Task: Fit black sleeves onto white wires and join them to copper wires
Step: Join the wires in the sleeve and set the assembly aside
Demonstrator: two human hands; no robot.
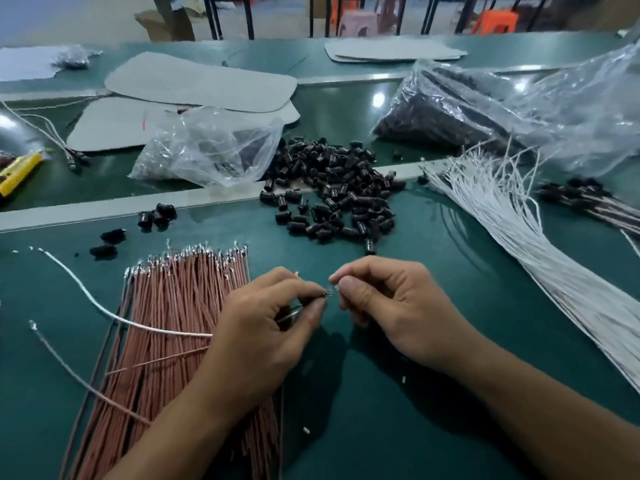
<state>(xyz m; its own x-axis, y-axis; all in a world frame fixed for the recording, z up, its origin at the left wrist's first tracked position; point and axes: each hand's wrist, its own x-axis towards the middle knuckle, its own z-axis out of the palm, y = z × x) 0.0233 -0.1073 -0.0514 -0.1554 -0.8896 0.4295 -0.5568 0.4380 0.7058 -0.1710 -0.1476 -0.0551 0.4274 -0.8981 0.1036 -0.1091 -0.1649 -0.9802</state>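
Left hand [273,317] pinches dark-tipped wire end [323,295], thin white braided wire [104,311] trailing from under it. Right hand [377,299] pinches tiny piece [331,291] opposite, beside copper-pink wire bundle [173,306]. Risk: fine pinch slips, ends misalign.

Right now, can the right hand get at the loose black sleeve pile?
Probably yes. The sleeve pile lies just beyond the right hand on the table, with nothing between them. But its fingers are pinching a wire end that the left hand also holds, so it must let go first.
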